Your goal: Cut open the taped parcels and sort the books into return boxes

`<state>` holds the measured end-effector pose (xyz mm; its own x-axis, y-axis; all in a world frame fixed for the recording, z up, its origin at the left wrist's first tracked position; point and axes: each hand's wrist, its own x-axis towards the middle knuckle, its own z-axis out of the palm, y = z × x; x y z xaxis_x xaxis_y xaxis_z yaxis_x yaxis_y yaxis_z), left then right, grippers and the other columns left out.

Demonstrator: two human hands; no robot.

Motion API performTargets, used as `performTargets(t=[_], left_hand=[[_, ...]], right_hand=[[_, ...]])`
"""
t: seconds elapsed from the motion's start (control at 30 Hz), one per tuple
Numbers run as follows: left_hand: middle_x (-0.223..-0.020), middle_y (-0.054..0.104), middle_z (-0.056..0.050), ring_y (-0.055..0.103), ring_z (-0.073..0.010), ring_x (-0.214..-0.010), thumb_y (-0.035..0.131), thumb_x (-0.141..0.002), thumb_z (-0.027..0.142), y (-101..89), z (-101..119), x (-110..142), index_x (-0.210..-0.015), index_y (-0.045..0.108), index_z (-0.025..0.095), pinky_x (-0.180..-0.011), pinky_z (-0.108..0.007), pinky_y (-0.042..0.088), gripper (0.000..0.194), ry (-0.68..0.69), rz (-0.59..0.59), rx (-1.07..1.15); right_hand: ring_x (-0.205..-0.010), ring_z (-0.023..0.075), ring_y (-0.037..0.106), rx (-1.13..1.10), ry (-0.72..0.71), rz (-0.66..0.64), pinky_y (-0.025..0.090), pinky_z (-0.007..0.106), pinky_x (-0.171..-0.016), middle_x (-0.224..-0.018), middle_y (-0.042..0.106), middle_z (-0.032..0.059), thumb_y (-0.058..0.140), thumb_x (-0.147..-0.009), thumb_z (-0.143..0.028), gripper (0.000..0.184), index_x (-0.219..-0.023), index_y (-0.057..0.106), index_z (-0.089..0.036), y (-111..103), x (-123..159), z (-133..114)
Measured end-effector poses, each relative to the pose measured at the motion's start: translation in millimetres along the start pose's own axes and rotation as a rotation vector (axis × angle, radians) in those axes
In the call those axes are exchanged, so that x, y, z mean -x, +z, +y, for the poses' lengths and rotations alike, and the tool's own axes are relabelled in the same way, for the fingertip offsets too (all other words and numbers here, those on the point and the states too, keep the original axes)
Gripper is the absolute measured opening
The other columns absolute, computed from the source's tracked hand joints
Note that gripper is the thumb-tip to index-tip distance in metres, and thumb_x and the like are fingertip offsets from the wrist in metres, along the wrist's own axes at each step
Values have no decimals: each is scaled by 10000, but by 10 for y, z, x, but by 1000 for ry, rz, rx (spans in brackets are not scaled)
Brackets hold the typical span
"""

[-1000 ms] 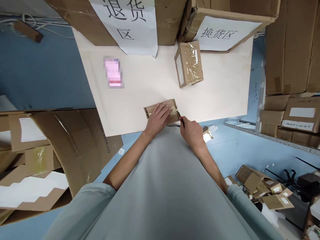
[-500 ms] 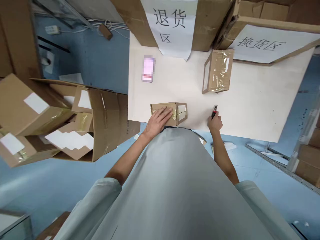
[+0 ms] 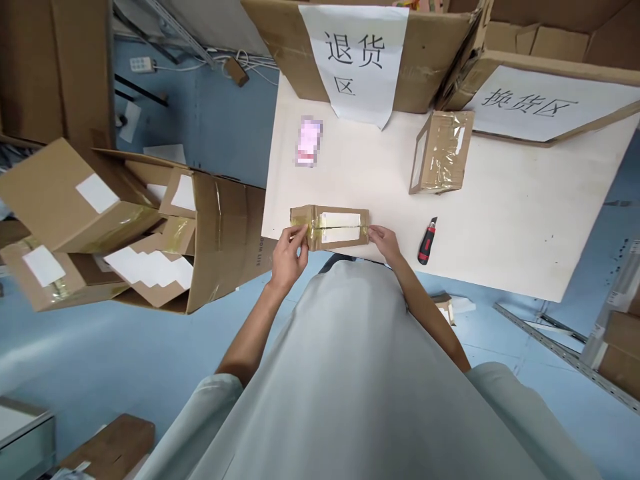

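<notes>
A small cardboard box (image 3: 340,238) lies near the table's front edge, its white label split along the middle by a slit. My left hand (image 3: 290,257) grips the box at its left part, thumb and fingertips on the taped edge. At the opposite end, my right hand (image 3: 384,241) pinches the box's right edge by the slit. To the right of that hand a red and black utility knife (image 3: 427,243) rests on the table, blade pointing away from me. The inside of the box is hidden.
A taped carton (image 3: 443,152) stands farther back on the white table (image 3: 515,213). Behind it are two large labelled boxes (image 3: 425,60). A pixelated pink item (image 3: 309,141) lies at the back left. Left of the table, a big open carton (image 3: 225,247) holds several boxes.
My right hand has put down the utility knife and moved left onto the box. The box now shows its slit label side upward, and my left hand has shifted to its left part.
</notes>
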<state>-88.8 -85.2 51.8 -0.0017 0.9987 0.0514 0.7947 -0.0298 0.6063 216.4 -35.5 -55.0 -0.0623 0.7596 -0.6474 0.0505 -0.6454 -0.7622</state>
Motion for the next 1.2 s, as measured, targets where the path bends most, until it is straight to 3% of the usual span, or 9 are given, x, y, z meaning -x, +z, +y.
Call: performTargets(t=[0.13, 0.27, 0.43, 0.6, 0.67, 0.77, 0.87, 1.0, 1.2], left_hand=[[-1361, 724, -135, 733, -251, -1275, 530, -1099, 277, 169, 48, -132, -1504, 739, 231, -1115, -412, 638, 458, -119, -46, 166], [-1447, 725, -142, 753, -245, -1239, 514, -1053, 251, 545, 54, -369, -1504, 734, 195, -1058, -399, 668, 505, -220, -169, 389], [-1370, 794, -132, 780, -260, -1158, 560, -963, 167, 921, 114, -696, -1328, 821, 185, -1064, -409, 648, 449, -293, -298, 369], [-1279, 842, -113, 821, -239, -966, 539, -1038, 237, 858, 188, -811, -1254, 832, 182, -984, -393, 663, 369, -368, -305, 398], [-1286, 849, -104, 833, -252, -988, 596, -1059, 328, 793, 239, -786, -1240, 830, 196, -957, -385, 666, 324, -383, -315, 402], [-1182, 874, -84, 840, -293, -1065, 792, -964, 373, 756, 327, -735, -1174, 838, 226, -964, -386, 658, 260, -407, -332, 308], [-1081, 884, -65, 848, -301, -1048, 841, -907, 302, 790, 354, -721, -1091, 834, 239, -976, -398, 658, 195, -477, -357, 270], [-1227, 874, -86, 847, -293, -1064, 835, -887, 300, 844, 254, -736, -985, 811, 218, -1024, -419, 664, 131, -502, -390, 423], [-1517, 752, -197, 770, -371, -1328, 883, -872, 592, 779, 108, -680, -951, 789, 190, -1211, -570, 592, 420, -388, -443, 726]], right_hand=[[-1260, 341, 803, 67, -43, 127, 625, 528, -1169, -1331, 845, 156, 813, -913, -565, 503, -1241, 820, -184, -288, 215, -114], [-1264, 340, 800, 154, -106, 254, 603, 534, -1191, -1339, 841, 167, 771, -935, -563, 511, -1276, 817, -185, -661, 439, -237], [-1247, 357, 794, 301, -83, 318, 609, 534, -1157, -1336, 837, 193, 745, -934, -560, 499, -1234, 820, -169, -889, 620, -328], [-1239, 328, 792, 322, -95, 365, 591, 496, -1170, -1356, 830, 190, 703, -952, -527, 493, -1260, 811, -157, -909, 639, -396], [-1219, 319, 795, 313, -91, 386, 599, 483, -1152, -1328, 842, 176, 695, -957, -499, 461, -1245, 818, -161, -881, 610, -436], [-1181, 319, 806, 335, -58, 404, 614, 462, -1111, -1236, 868, 158, 705, -951, -453, 377, -1159, 840, -169, -819, 562, -498], [-1195, 316, 806, 404, -16, 427, 616, 436, -1088, -1223, 872, 140, 704, -959, -418, 314, -1113, 846, -184, -754, 538, -550], [-1178, 305, 810, 557, 30, 439, 618, 426, -1064, -1303, 851, 119, 722, -978, -426, 325, -1203, 832, -218, -675, 544, -589], [-1046, 282, 802, 649, -107, 404, 625, 504, -1090, -1365, 780, 113, 734, -997, -430, 537, -1511, 718, -275, -643, 597, -573]])
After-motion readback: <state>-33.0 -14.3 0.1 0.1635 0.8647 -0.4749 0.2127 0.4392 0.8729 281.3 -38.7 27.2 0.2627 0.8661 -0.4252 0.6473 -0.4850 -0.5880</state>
